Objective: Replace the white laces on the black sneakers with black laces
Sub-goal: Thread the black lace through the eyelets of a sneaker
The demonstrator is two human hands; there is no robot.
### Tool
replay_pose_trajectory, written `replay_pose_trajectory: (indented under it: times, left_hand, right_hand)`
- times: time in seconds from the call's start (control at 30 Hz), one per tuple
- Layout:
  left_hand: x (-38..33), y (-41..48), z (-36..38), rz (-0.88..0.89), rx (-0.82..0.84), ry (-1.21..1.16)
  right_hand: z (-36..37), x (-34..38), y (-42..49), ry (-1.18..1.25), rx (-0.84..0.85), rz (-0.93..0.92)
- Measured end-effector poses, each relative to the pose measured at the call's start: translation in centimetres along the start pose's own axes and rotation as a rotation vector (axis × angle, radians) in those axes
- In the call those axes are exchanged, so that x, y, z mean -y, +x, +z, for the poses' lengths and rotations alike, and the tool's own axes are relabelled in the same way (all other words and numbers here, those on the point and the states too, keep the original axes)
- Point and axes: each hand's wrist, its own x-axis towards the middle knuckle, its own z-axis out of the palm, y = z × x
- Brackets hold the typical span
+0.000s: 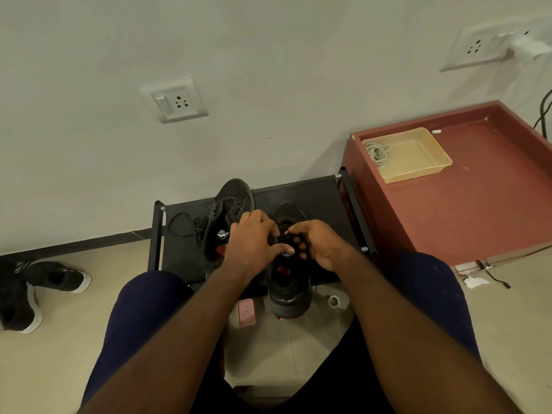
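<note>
The fingers [264, 224] of the left hand [254, 245] curl down over the lacing area of the nearer black mesh sneaker [288, 282], with the thumb stretched across its tongue, so this hand grips the shoe's upper. The fingers [298, 234] of the right hand [321, 248] are bent tight together and appear to pinch a thin black lace [283, 228] at the eyelets, though the exact hold is too dark and small to make out. That sneaker points toe-first toward the wall, and its heel juts past the front edge of a low black fabric rack with a metal tube frame [316, 195]. Just to its left on the rack lies the other black mesh sneaker [231, 204], its eyelets bare, and beside that a loose black lace [182, 227] lies in a tangle. On the tiled floor [59, 354] below the heel lie a small pink rectangular device [246, 312] and a small roll of clear tape [333, 300]. Both knees in dark blue trousers flank the rack. To the right stands a red-brown cabinet whose rimmed tabletop [493, 204] carries a pale yellow plastic tray [424, 162] holding a coil of white cord [378, 152]. Far left on the floor lies a pair of black shoes with white soles [53, 277].
</note>
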Motion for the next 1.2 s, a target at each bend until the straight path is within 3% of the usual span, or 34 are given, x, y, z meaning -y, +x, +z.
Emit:
replay_pose_trajectory:
  times: [0.1,0.23,0.4,0.57,0.67,0.73,0.93,1.07,1.2]
  left_hand:
    - [-0.5,0.1,-0.1,0.007,0.099,-0.099]
    - [-0.4,-0.2,0.1,-0.063,0.071,-0.399]
    - [-0.5,-0.2,0.1,-0.428,0.027,-1.060]
    - [-0.9,0.3,0.7,-0.634,0.065,-1.600]
    - [-1.3,0.6,0.5,-0.742,0.035,-1.821]
    - [-1.1,1.1,0.0,-0.819,-0.074,-1.893]
    - [0.5,1.4,-0.1,-0.943,-0.314,-1.823]
    - [1.1,0.6,0.7,-0.953,-0.357,-1.827]
    - [1.2,0.5,0.6,-0.961,-0.367,-1.823]
  right_hand:
    - [0.1,-0.1,0.1,-0.013,0.025,-0.008]
    - [-0.2,-0.3,0.4,-0.042,0.032,-0.050]
    - [0.0,-0.3,0.4,-0.160,0.039,-0.155]
    - [-0.2,-0.7,0.5,-0.282,0.016,-0.256]
    - [-0.6,-0.9,1.0,-0.574,-0.124,-0.401]
    - [-0.5,-1.2,1.0,-0.738,-0.207,-0.472]
    - [-1.0,-2.3,0.8,-0.878,-0.171,-0.374]
    - [-1.5,-3.0,0.6,-1.187,-0.265,-0.381]
    - [-1.3,-3.3,0.4,-1.225,-0.297,-0.329]
